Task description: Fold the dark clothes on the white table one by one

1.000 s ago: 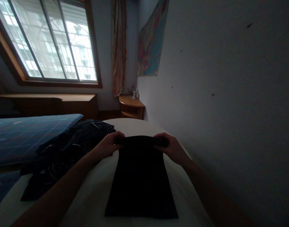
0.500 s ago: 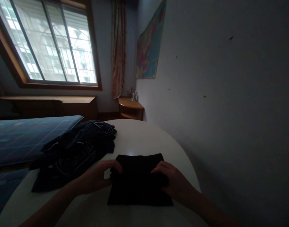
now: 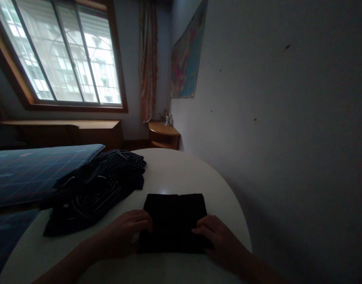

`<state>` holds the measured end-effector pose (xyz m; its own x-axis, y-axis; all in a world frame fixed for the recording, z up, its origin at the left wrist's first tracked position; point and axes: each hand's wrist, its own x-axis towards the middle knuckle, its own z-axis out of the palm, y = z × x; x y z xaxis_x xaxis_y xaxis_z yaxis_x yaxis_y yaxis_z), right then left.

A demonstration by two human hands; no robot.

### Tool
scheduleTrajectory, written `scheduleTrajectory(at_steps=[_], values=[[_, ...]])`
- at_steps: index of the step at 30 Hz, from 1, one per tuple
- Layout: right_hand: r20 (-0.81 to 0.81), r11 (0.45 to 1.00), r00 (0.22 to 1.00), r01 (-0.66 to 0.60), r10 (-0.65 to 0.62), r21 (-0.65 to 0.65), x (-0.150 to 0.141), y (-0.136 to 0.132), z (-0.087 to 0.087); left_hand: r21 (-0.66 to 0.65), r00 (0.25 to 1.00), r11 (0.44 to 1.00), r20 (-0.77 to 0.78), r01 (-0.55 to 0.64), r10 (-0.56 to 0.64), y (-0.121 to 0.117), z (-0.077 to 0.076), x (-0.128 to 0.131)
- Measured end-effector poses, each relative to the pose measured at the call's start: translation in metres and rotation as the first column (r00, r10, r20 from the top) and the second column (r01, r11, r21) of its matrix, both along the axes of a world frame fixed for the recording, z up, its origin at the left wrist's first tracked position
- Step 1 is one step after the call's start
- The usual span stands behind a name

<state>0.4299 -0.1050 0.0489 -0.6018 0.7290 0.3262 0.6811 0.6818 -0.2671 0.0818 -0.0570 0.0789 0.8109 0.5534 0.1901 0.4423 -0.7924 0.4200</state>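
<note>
A black cloth [image 3: 175,213], folded into a small rectangle, lies flat on the round white table [image 3: 175,169] in front of me. My left hand [image 3: 126,232] rests at the cloth's near left edge, fingers laid flat against it. Over on the near right corner, my right hand [image 3: 218,236] lies with its fingers spread on the fabric. Neither hand lifts the cloth.
A crumpled dark striped garment [image 3: 92,189] lies on the table's left side, against blue checked bedding [image 3: 36,169]. A grey wall runs close along the right. Beyond the table are a wooden corner shelf [image 3: 163,134], a curtain [image 3: 148,59], a map poster [image 3: 185,59] and a barred window [image 3: 62,55].
Both hands brought the cloth's far end toward me, folding the long strip in half. They have since slid to its near corners and lie flat.
</note>
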Motion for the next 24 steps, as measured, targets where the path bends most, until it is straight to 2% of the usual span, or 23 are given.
scheduleTrajectory(at_steps=[3,7,10,13,16,19,22,24], values=[[0.079,0.994,0.995,-0.066,0.059,0.081,0.002,0.001,-0.001,0.013,1.000,1.000,-0.005,0.025,-0.025,-0.002,0.007,0.005],[0.194,0.977,0.969,-0.180,0.155,0.116,0.000,0.006,0.011,0.042,0.996,0.995,0.011,-0.087,0.086,0.001,0.014,0.027],[0.235,0.970,0.950,-0.229,0.204,0.086,-0.010,0.010,0.024,0.090,0.983,0.981,0.082,-0.169,0.162,0.007,0.009,0.051],[0.156,0.985,0.977,-0.160,0.148,0.067,-0.029,0.010,0.031,0.151,0.970,0.960,0.097,-0.235,0.222,0.012,-0.005,0.071],[0.069,0.999,0.997,-0.033,0.033,-0.010,-0.048,0.005,0.029,0.189,0.961,0.944,-0.007,-0.270,0.276,0.012,-0.021,0.082],[0.124,0.983,0.991,-0.028,0.051,-0.181,-0.058,-0.002,0.025,0.208,0.940,0.932,-0.110,-0.297,0.324,0.006,-0.034,0.085],[0.150,0.949,0.985,-0.033,0.083,-0.312,-0.060,-0.006,0.029,0.217,0.921,0.922,-0.153,-0.322,0.357,0.000,-0.039,0.085],[0.089,0.950,0.995,-0.014,0.043,-0.312,-0.056,-0.002,0.037,0.202,0.928,0.928,-0.142,-0.315,0.346,0.002,-0.037,0.083]])
